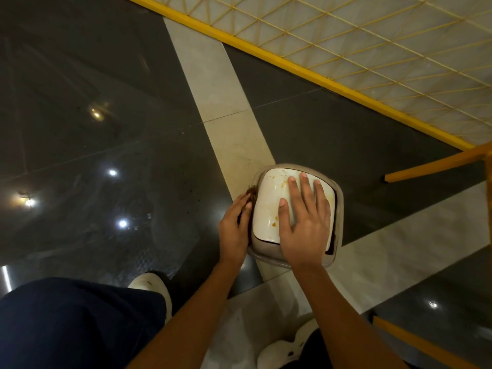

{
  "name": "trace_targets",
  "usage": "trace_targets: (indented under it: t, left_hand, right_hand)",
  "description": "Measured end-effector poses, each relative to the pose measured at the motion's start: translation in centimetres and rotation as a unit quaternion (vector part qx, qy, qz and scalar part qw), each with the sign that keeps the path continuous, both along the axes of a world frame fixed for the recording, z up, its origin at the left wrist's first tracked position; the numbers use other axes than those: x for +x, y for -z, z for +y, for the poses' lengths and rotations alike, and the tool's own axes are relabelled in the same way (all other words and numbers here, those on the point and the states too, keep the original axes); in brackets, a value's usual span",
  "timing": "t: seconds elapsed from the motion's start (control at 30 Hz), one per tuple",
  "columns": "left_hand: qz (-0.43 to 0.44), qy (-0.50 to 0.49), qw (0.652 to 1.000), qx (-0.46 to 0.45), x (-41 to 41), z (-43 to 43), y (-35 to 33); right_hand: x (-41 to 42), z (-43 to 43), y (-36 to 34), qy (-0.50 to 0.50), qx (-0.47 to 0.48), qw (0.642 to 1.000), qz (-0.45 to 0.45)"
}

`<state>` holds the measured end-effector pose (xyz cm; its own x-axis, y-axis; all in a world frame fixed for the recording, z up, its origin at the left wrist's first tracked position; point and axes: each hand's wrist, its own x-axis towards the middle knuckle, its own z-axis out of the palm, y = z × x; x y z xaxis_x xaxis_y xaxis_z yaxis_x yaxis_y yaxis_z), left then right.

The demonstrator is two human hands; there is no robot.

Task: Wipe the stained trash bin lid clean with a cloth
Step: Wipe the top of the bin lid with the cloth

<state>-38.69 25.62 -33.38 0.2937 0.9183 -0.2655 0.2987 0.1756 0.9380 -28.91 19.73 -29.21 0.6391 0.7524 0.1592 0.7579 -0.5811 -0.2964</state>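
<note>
While the fingers (305, 187) of the right hand (306, 230) lie straight and spread on the stained white lid (269, 211), the left hand (235, 230) grips a brown cloth (251, 194), mostly hidden, against the bin rim (266, 259). The glossy floor (106, 102) and a yellow mesh fence (346, 49) lie around them.

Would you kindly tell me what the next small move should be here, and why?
Probably slide the dark cloth, gripped by the left hand at the left of the bin, onto the white lid and rub the orange-brown stains nearest it. The cloth is off the lid, stains are unwiped, and the right hand lies flat on the lid, steadying it.
</note>
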Motion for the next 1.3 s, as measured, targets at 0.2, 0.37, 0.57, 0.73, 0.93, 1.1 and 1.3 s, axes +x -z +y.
trace_targets:
  t: [0.2, 0.37, 0.57, 0.73, 0.93, 1.1, 1.3]
  left_hand:
    - [-0.012, -0.011, 1.0, 0.008, -0.9, -1.6, 0.8]
    - [0.015, 0.039, 0.999, 0.023, 0.6, 1.6, 0.7]
    - [0.066, 0.151, 0.985, 0.056, 5.4, 8.2, -0.5]
    - [0.061, 0.175, 0.982, 0.042, 4.6, 8.3, 0.2]
    - [0.026, 0.147, 0.988, 0.027, 2.7, 6.6, 0.9]
    - [0.077, 0.271, 0.959, 0.027, 5.5, 10.6, -0.4]
    - [0.057, 0.155, 0.986, 0.004, 3.5, 7.2, 0.2]
  right_hand:
    - [0.1, 0.0, 0.0, -0.001, 0.003, 1.0, -0.001]
    - [0.0, 0.0, -0.2, -0.005, 0.014, 1.0, 0.004]
    - [0.1, 0.1, -0.2, -0.002, 0.014, 1.0, 0.017]
    - [0.1, 0.0, 0.0, 0.002, 0.018, 1.0, 0.018]
    - [0.1, -0.1, 0.1, 0.001, 0.022, 1.0, 0.019]
    - [0.0, 0.0, 0.0, 0.003, 0.019, 1.0, 0.022]
    - [0.0, -0.1, 0.0, 0.004, 0.028, 0.999, 0.019]
